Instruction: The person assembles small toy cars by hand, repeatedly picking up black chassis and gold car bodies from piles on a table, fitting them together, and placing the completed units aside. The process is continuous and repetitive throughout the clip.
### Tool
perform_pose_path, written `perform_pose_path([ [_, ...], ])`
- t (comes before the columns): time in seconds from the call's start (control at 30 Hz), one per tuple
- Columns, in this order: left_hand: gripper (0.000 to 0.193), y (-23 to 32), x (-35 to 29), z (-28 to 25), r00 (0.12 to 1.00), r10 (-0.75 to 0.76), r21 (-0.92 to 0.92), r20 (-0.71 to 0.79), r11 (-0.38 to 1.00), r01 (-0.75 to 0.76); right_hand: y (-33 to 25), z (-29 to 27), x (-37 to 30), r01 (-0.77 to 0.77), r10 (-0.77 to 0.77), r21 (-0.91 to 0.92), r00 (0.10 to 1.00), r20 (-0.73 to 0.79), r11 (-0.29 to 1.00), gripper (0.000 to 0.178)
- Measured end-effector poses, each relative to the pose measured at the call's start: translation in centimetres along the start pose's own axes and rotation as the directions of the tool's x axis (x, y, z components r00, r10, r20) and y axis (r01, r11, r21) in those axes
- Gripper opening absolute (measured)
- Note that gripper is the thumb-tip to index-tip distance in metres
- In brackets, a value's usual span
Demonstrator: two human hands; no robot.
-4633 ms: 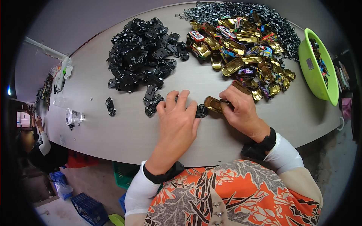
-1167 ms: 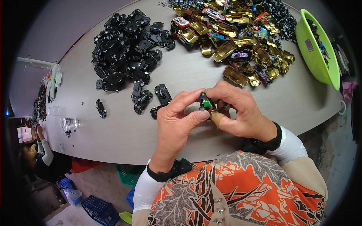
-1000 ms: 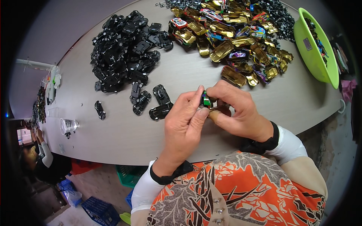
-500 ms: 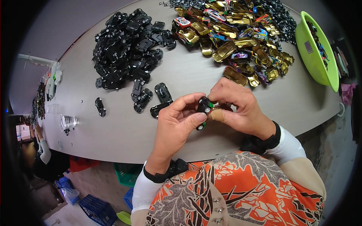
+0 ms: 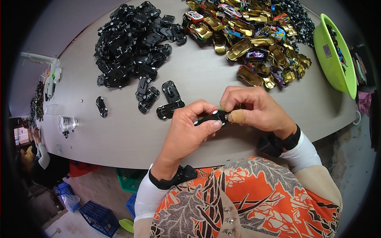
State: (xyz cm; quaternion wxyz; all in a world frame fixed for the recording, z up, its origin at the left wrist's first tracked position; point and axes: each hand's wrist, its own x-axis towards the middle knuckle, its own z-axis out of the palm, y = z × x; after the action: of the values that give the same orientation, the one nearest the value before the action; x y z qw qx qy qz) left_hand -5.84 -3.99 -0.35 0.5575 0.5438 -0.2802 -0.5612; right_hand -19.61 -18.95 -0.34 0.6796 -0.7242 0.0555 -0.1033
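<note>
My left hand is closed around a small toy car, its black underside and white-hubbed wheels turned up and a little green body showing at the edge. At the car's right end my right hand pinches with thumb and forefinger; tan tape wraps that thumb. Whether a small part sits between those fingertips is hard to make out. Just beyond the left hand lie several loose black car chassis. A shiny gold car body rests beyond the right hand, at the near edge of a pile.
A heap of black chassis stands at the far left, gold and coloured car bodies at the far right. Small dark parts lie behind them. A green basin stands right; a clear cup left. Another person's arm shows far left.
The toy car has turned from upright to nearly level between my hands, its underside now facing up. My right fingers have shifted to its right end. The view has tilted slightly.
</note>
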Motion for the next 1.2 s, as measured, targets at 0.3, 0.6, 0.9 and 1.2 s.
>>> perform_pose_path([
  [0.3, 0.016, -1.1, 0.4, 0.4, 0.993, 0.067, 0.238, -0.094, 0.97, -0.043, 0.9, 1.6, -0.3, -0.076, 0.038, -0.286, 0.99, -0.137, 0.955, 0.007],
  [0.6, 0.025, -0.8, 0.4, -0.2, 0.951, 0.143, -0.183, -0.275, 0.963, -0.198, 0.0, 1.6, 0.1, -0.302, 0.341, 0.323, 0.937, -0.07, 0.897, 0.009],
  [0.9, 0.021, -0.1, -0.2, 0.3, 1.0, -0.003, -0.32, -0.027, 0.947, -0.006, 0.0, 0.1, -0.1, -0.156, 0.216, 0.36, 0.967, -0.132, 0.92, 0.005],
  [1.2, 0.016, -0.3, -0.4, 0.4, 0.999, -0.039, -0.074, 0.006, 0.997, 0.039, -0.9, -0.1, -0.3, -0.221, 0.224, 0.373, 0.974, 0.035, 0.901, 0.004],
])
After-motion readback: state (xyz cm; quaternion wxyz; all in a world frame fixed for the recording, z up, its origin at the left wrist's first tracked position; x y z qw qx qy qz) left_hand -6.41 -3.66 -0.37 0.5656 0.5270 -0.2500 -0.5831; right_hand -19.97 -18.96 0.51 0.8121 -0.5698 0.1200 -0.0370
